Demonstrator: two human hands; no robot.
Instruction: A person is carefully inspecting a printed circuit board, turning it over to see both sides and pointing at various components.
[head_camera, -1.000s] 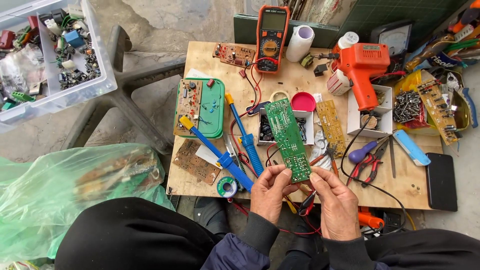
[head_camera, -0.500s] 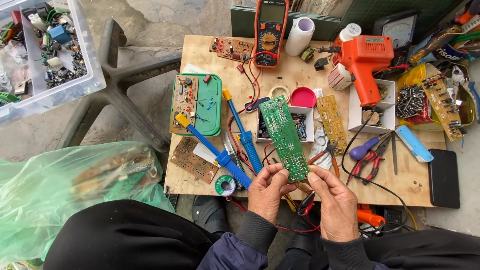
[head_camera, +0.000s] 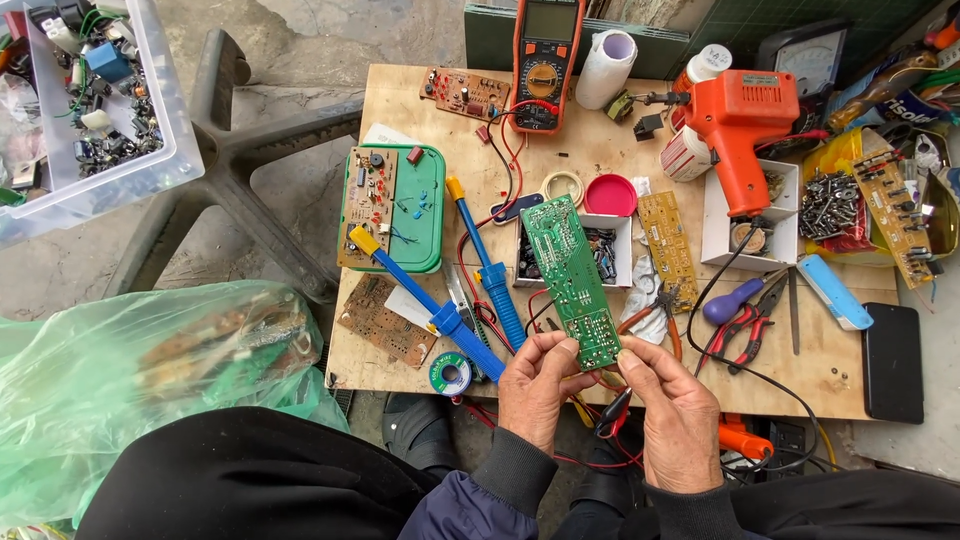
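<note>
Item: green circuit board (head_camera: 572, 282), long and narrow, held over the near edge of the wooden table (head_camera: 600, 150). Your left hand (head_camera: 535, 385) and right hand (head_camera: 678, 415) both pinch its near end between thumb and fingers. Left of it: two blue-handled soldering irons (head_camera: 470, 300). Far right: orange heat gun (head_camera: 735, 125).

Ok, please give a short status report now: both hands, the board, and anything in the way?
Left hand and right hand both grip the long green circuit board at its near end. Board held above the wooden table. Nothing blocking.
</note>
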